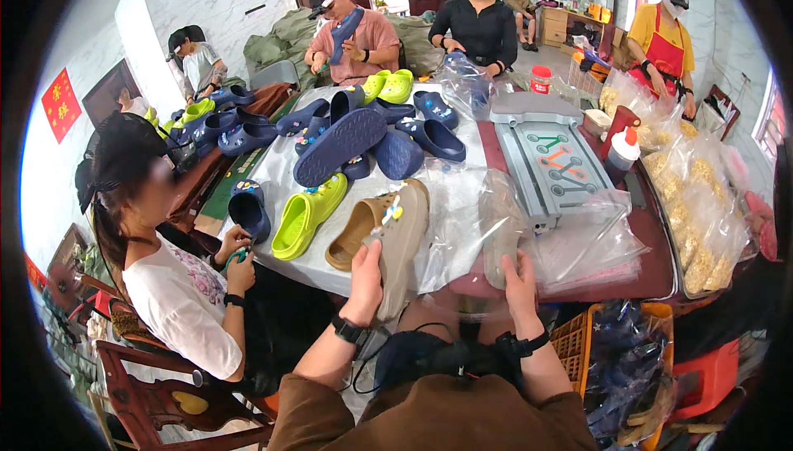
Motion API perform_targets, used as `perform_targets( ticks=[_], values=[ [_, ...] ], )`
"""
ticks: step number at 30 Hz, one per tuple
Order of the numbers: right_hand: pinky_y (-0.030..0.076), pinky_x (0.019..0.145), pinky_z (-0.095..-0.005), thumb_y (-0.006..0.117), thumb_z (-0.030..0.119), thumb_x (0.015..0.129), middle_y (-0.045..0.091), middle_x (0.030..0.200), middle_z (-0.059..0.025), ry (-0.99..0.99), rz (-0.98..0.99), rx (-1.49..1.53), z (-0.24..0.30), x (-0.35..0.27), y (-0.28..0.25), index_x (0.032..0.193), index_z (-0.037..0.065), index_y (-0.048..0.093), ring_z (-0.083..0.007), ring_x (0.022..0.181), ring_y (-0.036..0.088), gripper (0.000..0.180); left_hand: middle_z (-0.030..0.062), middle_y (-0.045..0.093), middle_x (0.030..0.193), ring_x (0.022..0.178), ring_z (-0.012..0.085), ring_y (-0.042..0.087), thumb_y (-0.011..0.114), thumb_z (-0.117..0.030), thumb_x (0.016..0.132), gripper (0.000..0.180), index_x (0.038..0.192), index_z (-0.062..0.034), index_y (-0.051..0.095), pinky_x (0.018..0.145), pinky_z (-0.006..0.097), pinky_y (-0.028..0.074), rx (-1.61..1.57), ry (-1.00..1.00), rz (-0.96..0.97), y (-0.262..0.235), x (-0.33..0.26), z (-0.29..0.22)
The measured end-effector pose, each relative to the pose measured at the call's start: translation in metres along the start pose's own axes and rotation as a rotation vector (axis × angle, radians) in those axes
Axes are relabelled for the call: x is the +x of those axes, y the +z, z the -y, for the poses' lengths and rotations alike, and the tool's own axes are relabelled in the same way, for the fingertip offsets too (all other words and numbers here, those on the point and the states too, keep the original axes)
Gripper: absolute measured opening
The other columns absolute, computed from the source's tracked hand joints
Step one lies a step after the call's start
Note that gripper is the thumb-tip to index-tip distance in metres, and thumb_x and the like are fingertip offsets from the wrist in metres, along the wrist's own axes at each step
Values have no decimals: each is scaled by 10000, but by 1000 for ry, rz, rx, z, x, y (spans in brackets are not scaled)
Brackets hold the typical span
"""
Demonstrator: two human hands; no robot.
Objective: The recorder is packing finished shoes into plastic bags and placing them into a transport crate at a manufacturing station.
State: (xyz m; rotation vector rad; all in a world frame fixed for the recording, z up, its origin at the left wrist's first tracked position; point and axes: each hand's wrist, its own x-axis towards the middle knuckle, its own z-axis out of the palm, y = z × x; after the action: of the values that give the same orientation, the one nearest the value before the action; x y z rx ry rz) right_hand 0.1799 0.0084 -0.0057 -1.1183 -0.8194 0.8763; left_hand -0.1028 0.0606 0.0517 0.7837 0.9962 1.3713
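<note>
1. At lower centre, the left hand (366,280) grips a taupe clog (406,244) by its lower half, long axis running up-frame.
2. Rightward, roughly parallel, a second taupe clog (500,216) shows through clear plastic (451,240), the right hand (519,284) holding its lower end.

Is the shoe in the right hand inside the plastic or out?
Inside, it seems: clear, shiny plastic covers the shoe above the right hand. Whether it's sealed, I cannot tell.
</note>
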Motion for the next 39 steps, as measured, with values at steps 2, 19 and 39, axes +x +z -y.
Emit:
perform_targets(
  ticks=[2,19,39],
  values=[
    [469,904,-294,649,207,992,634,1164,-87,18,-26,-82,13,-5,6,1280,-6,539,-142,1050,581,375,105,679,1181,1064,197,644,581,-229,1028,333,1239,28,587,938,340,499,-9,52,-30,0,17,-3],
    [488,889,-317,644,129,959,651,1120,-96,-159,32,-150,1,-4,-25,1274,-16,566,-172,1011,605,356,133,579,1404,1294,247,558,499,-288,1058,463,1419,0,472,1113,420,421,-423,-402,679,111,-62,0],
    [405,1094,-412,714,81,767,408,1474,-286,-383,173,-676,100,-95,-27,1556,-46,135,-387,1338,479,987,75,651,1257,1150,215,620,490,-255,1077,326,1288,-17,559,1030,375,471,-285,-349,660,149,-64,34]
  ],
)
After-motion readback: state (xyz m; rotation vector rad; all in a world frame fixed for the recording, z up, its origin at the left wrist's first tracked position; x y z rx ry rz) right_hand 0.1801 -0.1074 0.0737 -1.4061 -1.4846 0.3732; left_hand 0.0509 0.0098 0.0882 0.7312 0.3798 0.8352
